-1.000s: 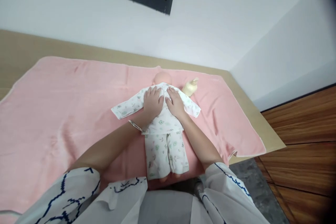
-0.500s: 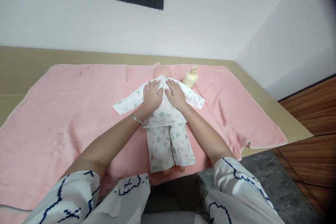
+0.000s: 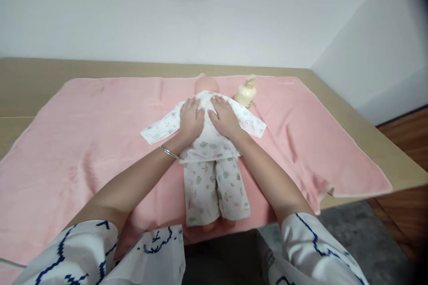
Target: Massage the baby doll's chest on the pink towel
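In the head view, the doll (image 3: 207, 142), wearing a white printed shirt and trousers (image 3: 200, 191), is lying straight in front of the person on a pink blanket (image 3: 80, 124), its long axis running away from the person, with the head (image 3: 207, 84) at the far end and the feet near the blanket's close edge. The left hand (image 3: 191, 121) and the right hand (image 3: 225, 117) are resting side by side on the upper part of the shirt, so the doll is lying directly beneath both and neither is plainly nearer. Each hand is spreading flat, fingers outstretched and the thumb pointing inward, gripping nothing; a strip of shirt is showing between them. The doll's sleeves are slanting outward on both sides, and a cream pump bottle (image 3: 246, 95) is standing just past the sleeve on the right hand's side. A bracelet (image 3: 170, 152) is circling the left wrist. The palms are facing down and staying out of sight, so how hard they are pressing is impossible to tell. The doll seems to be lying face down, though its face is not showing; trouser hems are partly covering the feet, and no doll hands are showing at the cuffs. The frame's edge is cutting off the blanket at the left, and a dark blur is covering the right border.
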`<state>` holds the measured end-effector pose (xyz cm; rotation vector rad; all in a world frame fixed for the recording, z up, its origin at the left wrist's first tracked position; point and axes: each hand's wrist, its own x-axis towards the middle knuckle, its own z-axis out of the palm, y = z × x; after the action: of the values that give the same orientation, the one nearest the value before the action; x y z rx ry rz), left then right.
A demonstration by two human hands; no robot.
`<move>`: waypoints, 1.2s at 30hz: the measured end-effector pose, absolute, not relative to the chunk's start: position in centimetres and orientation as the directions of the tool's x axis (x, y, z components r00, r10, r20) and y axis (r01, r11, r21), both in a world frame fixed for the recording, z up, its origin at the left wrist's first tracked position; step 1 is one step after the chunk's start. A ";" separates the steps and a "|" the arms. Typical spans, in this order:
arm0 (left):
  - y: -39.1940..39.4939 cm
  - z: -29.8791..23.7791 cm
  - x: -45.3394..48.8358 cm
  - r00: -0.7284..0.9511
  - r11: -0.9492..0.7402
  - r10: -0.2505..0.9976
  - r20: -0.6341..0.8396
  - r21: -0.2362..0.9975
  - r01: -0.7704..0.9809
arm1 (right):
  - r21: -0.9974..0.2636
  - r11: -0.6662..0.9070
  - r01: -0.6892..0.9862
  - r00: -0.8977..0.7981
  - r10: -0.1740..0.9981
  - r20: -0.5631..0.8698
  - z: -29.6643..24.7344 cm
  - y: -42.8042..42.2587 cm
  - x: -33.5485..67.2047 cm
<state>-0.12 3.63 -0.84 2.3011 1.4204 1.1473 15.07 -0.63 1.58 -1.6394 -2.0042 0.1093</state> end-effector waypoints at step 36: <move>2.6 -1.6 -0.4 0.113 -0.599 0.755 0.646 0.608 0.521 | -0.294 0.227 0.928 -0.093 0.908 0.408 4.9 -2.4 12.0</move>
<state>-0.40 2.57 -1.58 2.1595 1.2683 1.4831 12.05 -2.44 4.86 -1.6829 -2.0020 -0.0531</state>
